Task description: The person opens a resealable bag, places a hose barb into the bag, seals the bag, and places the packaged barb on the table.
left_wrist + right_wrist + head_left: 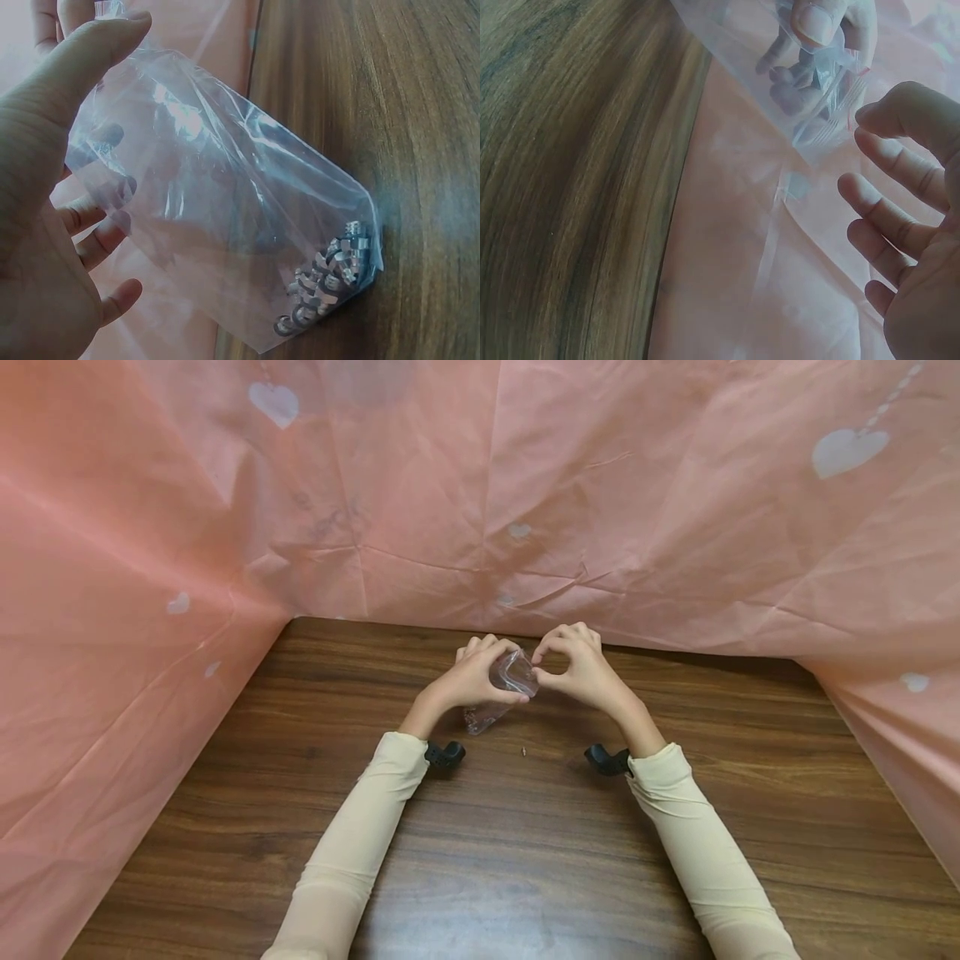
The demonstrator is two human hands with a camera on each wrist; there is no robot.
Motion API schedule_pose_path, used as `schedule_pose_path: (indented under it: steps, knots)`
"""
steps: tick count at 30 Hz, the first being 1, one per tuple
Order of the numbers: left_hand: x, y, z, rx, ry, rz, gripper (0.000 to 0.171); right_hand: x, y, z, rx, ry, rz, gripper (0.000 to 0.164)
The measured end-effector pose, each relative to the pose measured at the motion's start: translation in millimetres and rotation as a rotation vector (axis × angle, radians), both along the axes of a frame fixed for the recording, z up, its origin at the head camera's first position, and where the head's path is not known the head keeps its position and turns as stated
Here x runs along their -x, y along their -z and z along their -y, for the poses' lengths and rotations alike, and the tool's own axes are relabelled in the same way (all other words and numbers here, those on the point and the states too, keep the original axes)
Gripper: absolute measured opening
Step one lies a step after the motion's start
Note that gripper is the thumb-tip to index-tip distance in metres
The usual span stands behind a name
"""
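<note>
A clear zip-top plastic bag [516, 675] hangs tilted from my left hand [474, 680], pinched near its top between thumb and fingers. Several small threaded metal fittings [321, 283] lie bunched in the bag's bottom corner, seen in the left wrist view. Beside the bag's zip edge is my right hand [587, 672], its fingers loosely bent. Thumb and forefinger tips come close together by the red-marked end of the zip strip [840, 112], with nothing visible between them. One tiny metal piece [523, 751] lies on the table below the hands.
The brown wooden table [480, 852] ends just beyond the hands. A pink sheet with white hearts [420, 510] hangs along the back and both sides. Black wrist mounts [446, 755] jut inward from both forearms.
</note>
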State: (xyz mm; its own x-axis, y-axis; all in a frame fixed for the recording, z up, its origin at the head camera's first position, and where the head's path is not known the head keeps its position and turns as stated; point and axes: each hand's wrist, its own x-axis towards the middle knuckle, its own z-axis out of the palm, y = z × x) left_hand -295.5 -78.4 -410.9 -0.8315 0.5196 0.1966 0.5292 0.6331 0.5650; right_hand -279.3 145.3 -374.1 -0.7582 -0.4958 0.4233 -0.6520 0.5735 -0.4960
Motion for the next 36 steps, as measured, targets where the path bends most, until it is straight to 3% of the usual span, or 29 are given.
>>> schedule_pose_path:
  steps: [20,36]
  knots:
    - [0.5,1.4,4,0.008,0.004,0.017,0.071,0.0,-6.5,-7,-0.014,0.005,0.004,0.014]
    - [2.1,1.6,5,0.001,0.001,0.016,0.069,-18.5,-2.2,-8,-0.09,-0.084,-0.028,0.012]
